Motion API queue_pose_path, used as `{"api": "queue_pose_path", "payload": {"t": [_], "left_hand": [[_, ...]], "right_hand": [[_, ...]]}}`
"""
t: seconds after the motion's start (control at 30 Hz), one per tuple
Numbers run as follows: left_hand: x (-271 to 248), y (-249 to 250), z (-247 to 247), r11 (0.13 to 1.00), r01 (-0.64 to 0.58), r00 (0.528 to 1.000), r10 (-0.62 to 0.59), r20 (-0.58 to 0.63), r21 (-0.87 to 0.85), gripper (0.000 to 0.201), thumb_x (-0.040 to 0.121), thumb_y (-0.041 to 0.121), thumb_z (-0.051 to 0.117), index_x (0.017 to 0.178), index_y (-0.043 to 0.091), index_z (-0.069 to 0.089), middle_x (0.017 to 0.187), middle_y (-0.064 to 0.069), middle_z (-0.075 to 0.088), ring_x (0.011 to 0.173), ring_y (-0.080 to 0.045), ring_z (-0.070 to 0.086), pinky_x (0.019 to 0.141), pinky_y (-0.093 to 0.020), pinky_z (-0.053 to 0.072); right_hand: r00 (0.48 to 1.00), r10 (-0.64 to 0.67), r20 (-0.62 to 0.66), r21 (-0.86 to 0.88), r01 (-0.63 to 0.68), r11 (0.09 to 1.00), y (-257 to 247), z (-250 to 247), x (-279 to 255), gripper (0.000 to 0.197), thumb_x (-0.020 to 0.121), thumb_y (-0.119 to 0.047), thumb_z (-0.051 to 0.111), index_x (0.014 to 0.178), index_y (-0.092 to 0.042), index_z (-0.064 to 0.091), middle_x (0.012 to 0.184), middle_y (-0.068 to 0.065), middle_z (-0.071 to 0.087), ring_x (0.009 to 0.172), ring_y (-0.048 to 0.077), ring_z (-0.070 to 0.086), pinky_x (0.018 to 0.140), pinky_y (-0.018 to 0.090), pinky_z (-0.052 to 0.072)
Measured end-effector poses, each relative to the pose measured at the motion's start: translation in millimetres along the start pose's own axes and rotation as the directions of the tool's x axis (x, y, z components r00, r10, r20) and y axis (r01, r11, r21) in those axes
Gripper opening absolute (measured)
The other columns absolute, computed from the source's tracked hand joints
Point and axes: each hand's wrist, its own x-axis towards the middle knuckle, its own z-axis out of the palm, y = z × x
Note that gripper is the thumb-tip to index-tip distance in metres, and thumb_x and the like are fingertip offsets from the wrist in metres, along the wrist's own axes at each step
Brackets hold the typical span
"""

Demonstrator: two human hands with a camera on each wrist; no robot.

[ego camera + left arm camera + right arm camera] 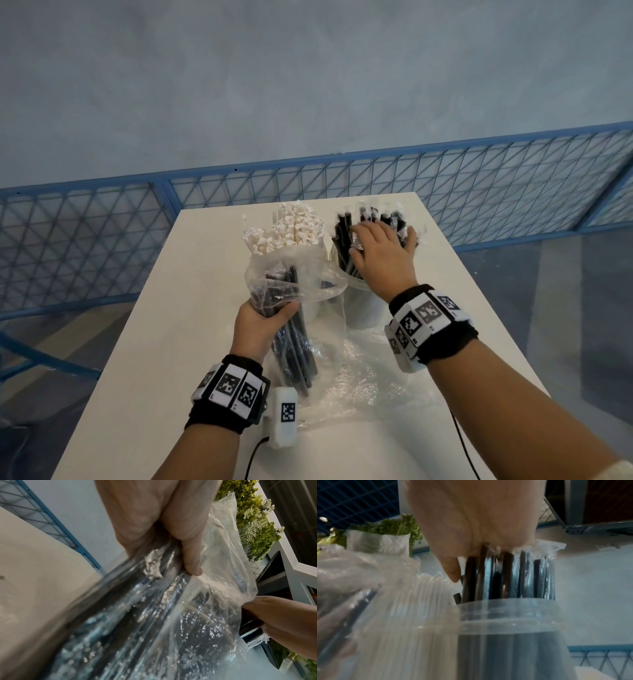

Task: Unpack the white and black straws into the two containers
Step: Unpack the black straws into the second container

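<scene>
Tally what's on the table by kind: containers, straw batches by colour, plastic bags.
Clear plastic containers: 2
White straw batches: 1
Black straw batches: 2, one in the right container, one in the bag the left hand grips
Clear plastic bags: 2
Total: 7

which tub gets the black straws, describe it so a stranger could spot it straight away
On the white table, two clear plastic tubs stand side by side near the far edge. Take the right-hand tub, under the right hand: it holds wrapped black straws, while its left neighbour holds white straws.
</scene>
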Motion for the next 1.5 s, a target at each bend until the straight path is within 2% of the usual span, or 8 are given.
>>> {"api": "queue_pose_path", "payload": {"t": [0.17,0.37,0.7,0.83,1.07,1.27,1.4,1.5], "left_hand": [[-3.6,0.1,-1.4,1.0,0.015,1.0,-0.014,-0.025,0.011,0.018,0.067,0.009,0.08,0.081,0.013,0.069,0.08,0.0,0.072,0.08,-0.02,0.067,0.077,-0.031,0.053],[-8.5,3.4,3.6,0.996,-0.032,0.999,0.032,0.005,0.084,0.017,0.069,0.009,0.078,0.078,0.018,0.067,0.078,0.003,0.069,0.072,-0.009,0.066,0.065,-0.016,0.052],[-18.0,16.4,4.2,0.98,-0.137,0.96,0.095,0.264,0.146,0.044,0.061,-0.002,0.081,0.09,0.026,0.063,0.087,0.008,0.068,0.08,0.004,0.065,0.076,-0.019,0.05],[-20.6,29.8,12.6,0.841,-0.166,0.92,-0.057,0.389,0.515,0.043,0.068,0.014,0.078,0.105,0.007,0.057,0.097,0.003,0.055,0.096,-0.006,0.054,0.086,-0.012,0.038],[-23.6,22.1,-1.0,0.998,-0.066,0.841,0.044,0.539,0.021,0.055,0.043,0.022,0.082,0.095,0.018,0.064,0.087,0.009,0.074,0.089,-0.006,0.068,0.076,-0.02,0.052],[-21.5,18.2,4.4,0.998,0.003,0.875,0.029,0.482,-0.065,0.055,0.057,0.02,0.082,0.105,0.02,0.057,0.095,0.002,0.071,0.098,-0.014,0.065,0.075,-0.018,0.051],[-20.3,15.2,6.0,0.969,0.142,0.908,-0.047,0.417,-0.2,0.059,0.066,0.068,0.06,0.109,0.027,0.058,0.103,0.001,0.072,0.095,-0.017,0.067,0.081,-0.028,0.055],[-21.5,21.6,16.2,0.983,0.057,0.96,-0.007,0.281,-0.172,0.015,0.091,0.027,0.054,0.095,0.012,0.053,0.091,-0.012,0.067,0.083,-0.025,0.064,0.075,-0.033,0.054]], "right_hand": [[0.895,-0.103,-0.434,0.474,0.324,0.818,-33.2,-24.2,-36.5,0.02,0.088,-0.018,0.05,0.103,-0.009,0.061,0.104,0.004,0.061,0.095,0.01,0.054,0.087,0.013,0.037],[0.966,-0.24,0.099,0.38,0.186,0.906,-53.3,-13.3,-51.8,0.026,0.097,-0.018,0.045,0.112,-0.007,0.063,0.106,0.01,0.068,0.096,0.022,0.062,0.083,0.03,0.046],[0.931,-0.26,0.255,0.569,0.073,0.819,-61.8,3.1,-50.8,0.059,0.076,-0.029,0.074,0.126,-0.008,0.052,0.119,0.009,0.06,0.106,0.018,0.057,0.093,0.027,0.046],[0.915,-0.258,0.31,0.633,0.004,0.774,-65.2,7.5,-54.5,0.061,0.069,-0.026,0.08,0.119,-0.007,0.053,0.115,0.006,0.061,0.101,0.015,0.059,0.091,0.025,0.048],[0.945,-0.13,0.301,0.753,-0.152,0.64,-68.4,21.0,-59.5,0.038,0.067,-0.017,0.081,0.079,-0.035,0.05,0.078,-0.021,0.058,0.069,-0.011,0.056,0.064,-0.002,0.04],[0.97,-0.027,0.242,0.855,-0.2,0.478,-61.7,25.6,-51.8,0.027,0.07,-0.012,0.078,0.093,-0.016,0.066,0.088,0.002,0.071,0.084,0.013,0.068,0.076,0.024,0.055],[0.956,0.02,0.293,0.905,-0.284,0.317,-53.1,15.1,-43.8,0.016,0.078,-0.007,0.071,0.094,-0.008,0.066,0.086,0.007,0.071,0.075,0.017,0.068,0.067,0.028,0.057],[0.957,0.035,0.287,0.888,-0.28,0.366,-52.2,15.6,-41.7,0.008,0.079,-0.01,0.071,0.086,-0.01,0.068,0.084,0.011,0.071,0.073,0.02,0.068,0.072,0.039,0.057]]}}
